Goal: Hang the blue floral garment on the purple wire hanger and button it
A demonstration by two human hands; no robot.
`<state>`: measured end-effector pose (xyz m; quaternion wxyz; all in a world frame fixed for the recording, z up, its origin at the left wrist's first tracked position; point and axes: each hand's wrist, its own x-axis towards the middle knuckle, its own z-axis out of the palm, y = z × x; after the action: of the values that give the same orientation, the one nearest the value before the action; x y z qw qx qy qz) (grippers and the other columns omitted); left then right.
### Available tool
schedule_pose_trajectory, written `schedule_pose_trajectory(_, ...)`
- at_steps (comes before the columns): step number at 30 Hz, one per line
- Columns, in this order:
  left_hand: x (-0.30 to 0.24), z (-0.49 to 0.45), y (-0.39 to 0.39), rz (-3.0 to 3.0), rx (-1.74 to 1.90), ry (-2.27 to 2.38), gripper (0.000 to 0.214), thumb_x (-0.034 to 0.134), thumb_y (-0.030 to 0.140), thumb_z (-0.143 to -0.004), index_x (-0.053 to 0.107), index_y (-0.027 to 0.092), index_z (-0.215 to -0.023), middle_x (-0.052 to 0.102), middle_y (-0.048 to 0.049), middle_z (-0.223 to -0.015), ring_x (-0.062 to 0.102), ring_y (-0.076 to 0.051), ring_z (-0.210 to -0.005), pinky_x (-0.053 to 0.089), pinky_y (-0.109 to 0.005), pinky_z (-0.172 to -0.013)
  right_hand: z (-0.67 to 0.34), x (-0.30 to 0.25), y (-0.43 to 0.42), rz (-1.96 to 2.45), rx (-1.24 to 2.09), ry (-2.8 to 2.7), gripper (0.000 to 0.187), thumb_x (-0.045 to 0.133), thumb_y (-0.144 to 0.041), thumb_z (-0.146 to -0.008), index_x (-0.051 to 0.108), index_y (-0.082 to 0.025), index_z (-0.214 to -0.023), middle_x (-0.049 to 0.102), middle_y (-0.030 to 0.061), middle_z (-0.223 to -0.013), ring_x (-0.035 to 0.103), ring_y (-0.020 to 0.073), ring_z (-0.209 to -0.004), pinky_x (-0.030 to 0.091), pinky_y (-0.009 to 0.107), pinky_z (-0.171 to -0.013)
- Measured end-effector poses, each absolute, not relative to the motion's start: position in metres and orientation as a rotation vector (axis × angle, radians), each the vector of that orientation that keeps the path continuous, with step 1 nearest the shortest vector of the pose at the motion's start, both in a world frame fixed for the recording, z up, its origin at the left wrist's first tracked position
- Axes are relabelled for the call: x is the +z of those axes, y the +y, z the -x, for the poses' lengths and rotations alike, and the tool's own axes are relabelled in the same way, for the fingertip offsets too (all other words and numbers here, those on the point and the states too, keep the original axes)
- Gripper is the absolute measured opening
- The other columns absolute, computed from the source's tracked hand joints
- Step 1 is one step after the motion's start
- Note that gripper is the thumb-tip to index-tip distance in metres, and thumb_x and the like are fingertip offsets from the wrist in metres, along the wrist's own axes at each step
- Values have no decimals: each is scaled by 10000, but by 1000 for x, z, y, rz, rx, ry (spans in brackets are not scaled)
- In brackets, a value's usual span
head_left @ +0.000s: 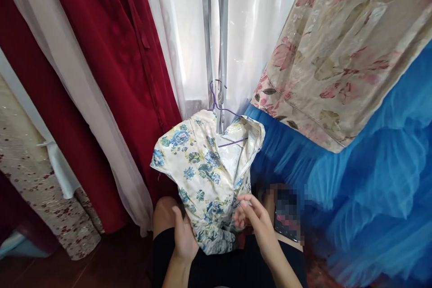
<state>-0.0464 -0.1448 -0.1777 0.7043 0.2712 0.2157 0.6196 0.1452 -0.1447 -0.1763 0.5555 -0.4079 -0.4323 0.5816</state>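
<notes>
Garment, 12 o'clock: your left hand open against its 7 o'clock edge; right hand half-curled, grip unclear; keep it smooth.

Left hand — fingers hidden behind floral top, right hand slightly blurred, dark object pixelated, red drape cropped above

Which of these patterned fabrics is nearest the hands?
The blue-flowered top: it touches the left hand; the pink-flowered cloth and red-speckled cloth hang farther off.
</notes>
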Motion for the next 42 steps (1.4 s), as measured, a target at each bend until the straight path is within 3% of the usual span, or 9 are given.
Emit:
schedule_pose_trajectory(2,-183,44,-147,-674,1422,811,703,871,541,-646,690,200,-1233,711,-131,-1239,582,-365,-1273,453,-467,-1089,-137,-175,-125,1042,1301,-1076,437,639,-617,-875,553,-219,-1034,626,-18,-645,522,151,-498,364,261,-492)
schedule_pose_trajectory(4,-187,39,-147,-742,1449,1076,695,923,431,-595,698,161,-1195,750,-137,-1140,646,-365,-1182,495,-455,-1041,-130,-172,-110,1068,1248,-1179,394,610,-608,-898,538,-221,-918,551,-46,-583,460,134,-477,329,256,-486)
schedule_pose_trajectory(8,-182,35,-146,-732,1452,1119,675,896,429,-637,684,138,-1208,750,-147,-1138,677,-348,-1132,519,-456,-1011,-126,-170,-103,977,1232,-1261,416,569,-550,-943,473,-216,-715,410,-72,-485,349,110,-461,263,255,-498)
schedule_pose_trajectory(15,-161,47,-149,-690,1460,1090,581,900,402,-623,732,144,-1115,753,-133,-1140,668,-353,-1155,542,-428,-992,-122,-176,-109,1004,1302,-1231,350,603,-541,-923,548,-197,-900,529,-51,-545,383,111,-465,267,244,-490)
schedule_pose_trajectory(21,-170,44,-149,-704,1408,1152,553,904,412,-601,736,154,-1060,767,-117,-1074,692,-348,-1100,557,-414,-957,-112,-168,-108,926,1260,-1154,271,544,-380,-917,446,-223,-719,405,-85,-472,329,95,-437,236,236,-473)
schedule_pose_trajectory(26,-180,65,-127,-811,1677,1314,553,855,426,-661,670,173,-1116,732,-104,-1094,674,-316,-1095,538,-402,-946,-131,-169,-119,987,1254,-1104,292,502,-300,-838,412,-224,-571,378,-73,-416,297,78,-389,223,241,-451)
schedule_pose_trajectory(31,-204,54,-121,-1161,2128,1589,537,804,351,-739,562,210,-1197,578,-108,-1276,569,-263,-1186,443,-396,-1047,-137,-164,-125,1016,1260,-1121,227,582,-319,-805,528,-196,-621,455,-59,-432,368,84,-379,228,229,-437)
schedule_pose_trajectory(36,-208,4,-135,-1592,1501,1267,268,686,254,-833,642,190,-1090,678,-86,-1028,645,-257,-1005,504,-341,-903,-123,-160,-134,971,1360,-1203,339,682,-425,-825,501,-201,-647,469,-66,-414,370,78,-368,275,219,-443)
schedule_pose_trajectory(42,-205,-3,-133,-1634,1332,1205,41,579,192,-852,604,183,-822,638,-42,-790,618,-204,-775,468,-283,-737,-118,-138,-117,943,1426,-1149,328,676,-417,-819,558,-183,-623,498,-42,-396,335,74,-361,248,228,-433)
